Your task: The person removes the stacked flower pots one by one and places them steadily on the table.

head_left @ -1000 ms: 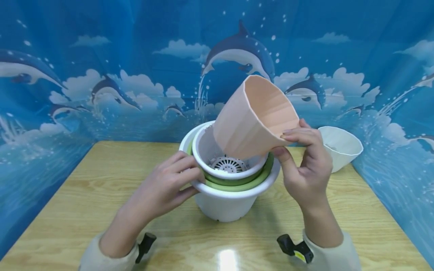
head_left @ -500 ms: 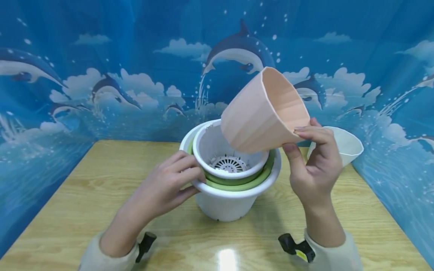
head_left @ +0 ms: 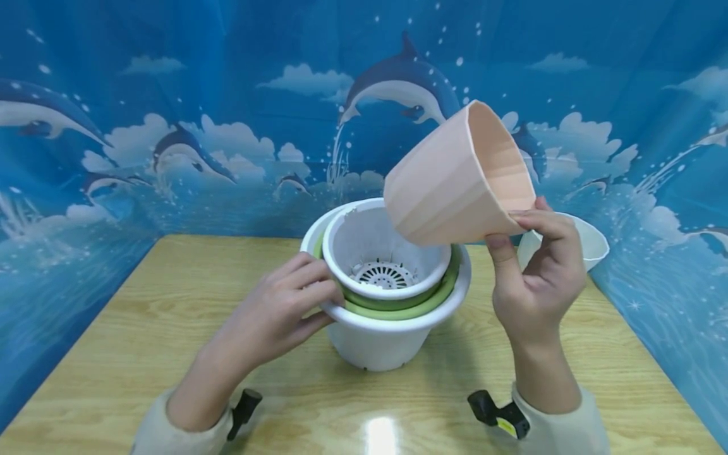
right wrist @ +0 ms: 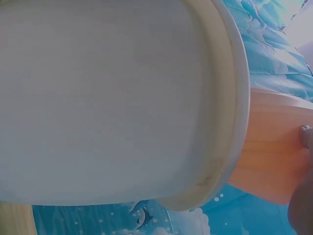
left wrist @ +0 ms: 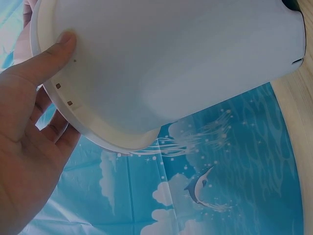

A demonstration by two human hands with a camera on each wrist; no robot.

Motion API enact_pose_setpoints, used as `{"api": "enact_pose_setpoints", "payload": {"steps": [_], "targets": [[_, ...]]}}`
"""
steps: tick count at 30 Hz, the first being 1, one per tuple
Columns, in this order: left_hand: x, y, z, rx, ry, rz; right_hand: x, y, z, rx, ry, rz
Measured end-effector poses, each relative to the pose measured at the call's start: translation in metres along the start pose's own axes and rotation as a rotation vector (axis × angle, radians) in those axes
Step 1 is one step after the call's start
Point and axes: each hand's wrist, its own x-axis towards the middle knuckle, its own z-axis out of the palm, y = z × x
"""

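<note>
The right hand grasps the pink pot by its rim, thumb against the outer wall and fingertips over the lip. The pink pot tilts, mouth turned towards the right fingers, base pointing down and left of them, above the nested pots. Whether it touches them I cannot tell.

The left hand grips the rim of the big pot: fingertips over the rim, thumb beneath on the outer wall. The big pot, white and upright, lies to the right of those fingers. Inside it, next to the left fingertips, shows a green pot, and within that a small pot, also white, with a slotted base. So 3 rims sit in 1 stack, between the 2 hands.

Just behind the right hand, partly hidden by it, a pale pot leans. Under both hands is the table; beyond the fingers hangs a dolphin sheet.
</note>
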Motion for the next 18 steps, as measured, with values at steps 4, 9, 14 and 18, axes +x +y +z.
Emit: {"api": "enact_pose_setpoints", "payload": {"steps": [4, 9, 14, 18], "targets": [[0.0003, -0.0003, 0.0003, 0.002, 0.006, 0.007, 0.0006, 0.001, -0.001, -0.007, 0.014, -0.003], [-0.0001, 0.0, 0.0002, 0.003, 0.005, 0.004, 0.0017, 0.0012, -0.0013, -0.013, 0.037, 0.004], [-0.0004, 0.0005, 0.0001, 0.001, 0.0, -0.005, 0.0032, 0.0014, -0.0017, -0.029, 0.049, 0.008], [-0.0002, 0.0008, -0.0002, -0.001, -0.006, -0.011, 0.004, 0.0025, -0.0021, -0.043, 0.056, 0.004]]}}
